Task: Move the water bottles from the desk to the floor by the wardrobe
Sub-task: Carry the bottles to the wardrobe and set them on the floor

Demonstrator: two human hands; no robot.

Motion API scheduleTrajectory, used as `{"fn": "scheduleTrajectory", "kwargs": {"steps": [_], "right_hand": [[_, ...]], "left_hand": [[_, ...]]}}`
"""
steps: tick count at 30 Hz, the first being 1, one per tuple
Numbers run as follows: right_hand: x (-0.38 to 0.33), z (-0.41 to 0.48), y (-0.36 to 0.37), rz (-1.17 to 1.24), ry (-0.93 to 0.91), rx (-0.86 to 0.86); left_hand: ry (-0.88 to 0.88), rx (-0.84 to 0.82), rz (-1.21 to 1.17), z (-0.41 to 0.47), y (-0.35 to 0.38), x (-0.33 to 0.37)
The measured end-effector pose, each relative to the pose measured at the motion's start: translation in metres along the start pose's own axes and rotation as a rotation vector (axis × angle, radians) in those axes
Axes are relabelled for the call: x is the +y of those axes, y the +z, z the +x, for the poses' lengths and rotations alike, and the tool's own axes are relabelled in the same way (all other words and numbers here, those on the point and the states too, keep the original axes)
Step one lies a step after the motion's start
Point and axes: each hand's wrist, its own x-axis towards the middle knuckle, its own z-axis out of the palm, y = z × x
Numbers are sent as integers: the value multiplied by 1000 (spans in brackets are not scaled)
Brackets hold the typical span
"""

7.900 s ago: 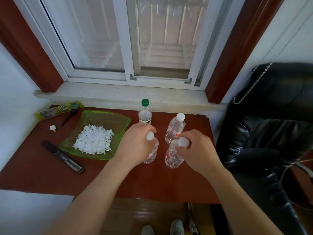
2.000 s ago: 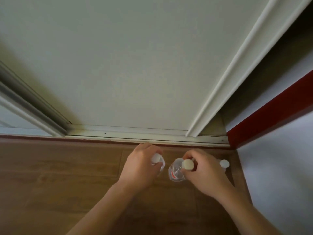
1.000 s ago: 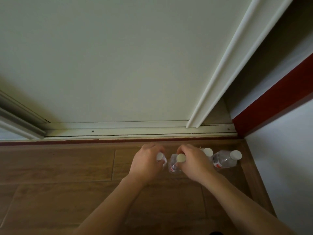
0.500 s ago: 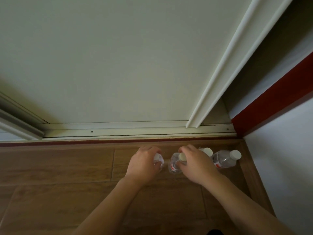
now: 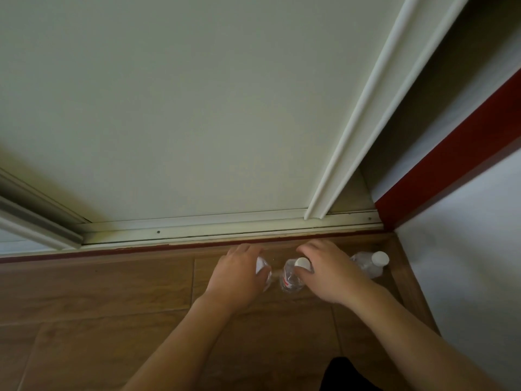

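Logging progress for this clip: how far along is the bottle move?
Done: one capped bottle stands on the floor by the wardrobe. In hand: the left hand and right hand each grip a bottle there, not yet released. The desk is out of view, so what remains is unknowable.

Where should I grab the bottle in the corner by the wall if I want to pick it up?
Take the corner bottle by its neck, just under the white cap, reaching down from above. It looks upright with the cap on top, and the wall and the right hand crowd its sides.
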Motion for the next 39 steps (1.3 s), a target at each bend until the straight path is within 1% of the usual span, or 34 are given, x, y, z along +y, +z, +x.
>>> {"fn": "scheduleTrajectory", "kwargs": {"steps": [5, 7, 16, 21, 29, 34, 39], "right_hand": [[-20, -36, -56, -9, 31, -31], [-30, -55, -86, 1, 52, -41], [-84, -156, -244, -16, 121, -33], [-118, -218, -344, -19, 146, 6], [-158, -306, -472, -41, 208, 87], [-178, -354, -523, -22, 231, 141], [-199, -395, -551, 19, 232, 217]], "left_hand": [[4, -101, 49, -22, -56, 21], [16, -113, 57, -35, -86, 38], [17, -139, 73, -108, -261, 134], [-17, -30, 92, -150, -363, 192], [-28, 25, 115, -214, -497, 269], [-27, 107, 105, -255, -548, 307], [-26, 200, 92, -288, -577, 331]]}}
